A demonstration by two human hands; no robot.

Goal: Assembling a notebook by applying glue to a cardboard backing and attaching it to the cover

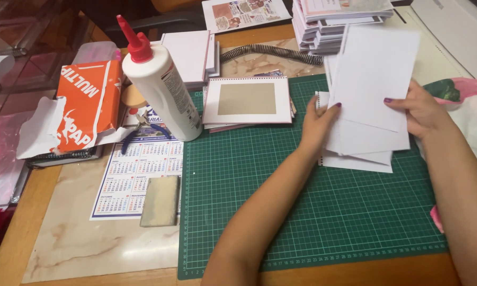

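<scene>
Lower white sheets point(357, 159) partly hidden under top sheet point(373, 79).

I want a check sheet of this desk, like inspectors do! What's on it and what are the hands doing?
Surface: green cutting mat on a wooden table, with a marbled sheet to the left.
Job's things: stack of white sheets, held tilted above the mat.
Clutter: glue bottle with red cap, upright; torn orange paper pack; calendar with a grey block on it; framed cards; black spiral coil; booklet piles; pink bag.
Hands: left hand grips the sheets' left edge; right hand grips the right edge.
Cables: nothing seen.
Surroundings: glass surface at far left.
</scene>
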